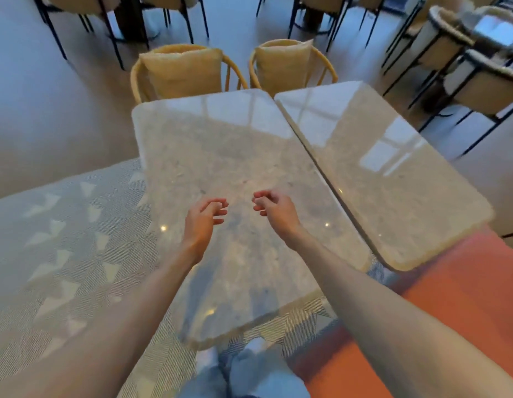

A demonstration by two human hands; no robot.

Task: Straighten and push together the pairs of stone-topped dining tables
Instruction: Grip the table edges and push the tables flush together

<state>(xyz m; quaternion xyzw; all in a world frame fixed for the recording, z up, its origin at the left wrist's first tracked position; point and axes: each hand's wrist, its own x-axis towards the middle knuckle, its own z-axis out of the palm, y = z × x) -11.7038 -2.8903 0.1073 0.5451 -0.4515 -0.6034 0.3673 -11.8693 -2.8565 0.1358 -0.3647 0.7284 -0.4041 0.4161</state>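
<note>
both hands, left hand (205, 218) and right hand (274, 209), hover loosely curled, grip empty; shoving the left desk (221, 156) could pinch fingers against the right desk (378, 168).

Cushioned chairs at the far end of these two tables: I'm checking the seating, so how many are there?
2. One chair sits beyond the left table, the other chair near the seam with the right table. Near-side seating is out of view.

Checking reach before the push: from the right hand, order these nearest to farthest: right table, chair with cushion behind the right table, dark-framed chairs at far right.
1. Right table, beside right hand.
2. Cushioned chair, beyond.
3. Dark-framed chairs, far right.
</note>
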